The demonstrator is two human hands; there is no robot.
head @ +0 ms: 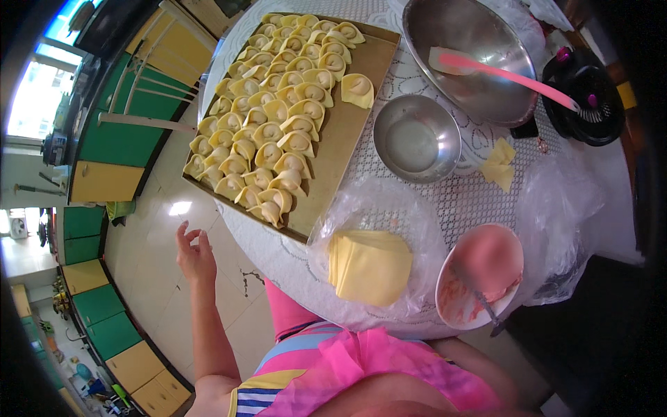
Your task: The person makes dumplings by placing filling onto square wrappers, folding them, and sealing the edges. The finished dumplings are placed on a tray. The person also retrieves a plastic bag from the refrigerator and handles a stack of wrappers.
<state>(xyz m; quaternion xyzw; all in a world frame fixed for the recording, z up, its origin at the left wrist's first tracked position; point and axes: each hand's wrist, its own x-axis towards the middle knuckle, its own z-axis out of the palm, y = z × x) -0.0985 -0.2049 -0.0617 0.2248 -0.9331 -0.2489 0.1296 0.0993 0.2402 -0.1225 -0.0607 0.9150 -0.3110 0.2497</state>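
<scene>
My left hand [195, 253] is raised off the table's left side, over the tiled floor, its fingers apart and holding nothing. My right hand is out of view. A cardboard tray [325, 182] holds rows of folded dumplings [268, 133], with one dumpling [357, 90] apart at its right. Square yellow dough wrappers [372, 266] lie stacked on a clear plastic bag [424, 229] at the near edge. Right of them, a white bowl [448, 305] holds pink filling [490, 255] and a metal utensil [482, 302]. A small steel bowl [417, 138] of what looks like water stands beyond the wrappers.
A large steel bowl [490, 107] with a pink-handled spatula [516, 81] stands at the far right, beside a black basket [583, 122]. Dough scraps [498, 164] and a crumpled plastic bag [557, 224] lie on the lace tablecloth [458, 208]. A white rack-like frame [151, 122] stands left.
</scene>
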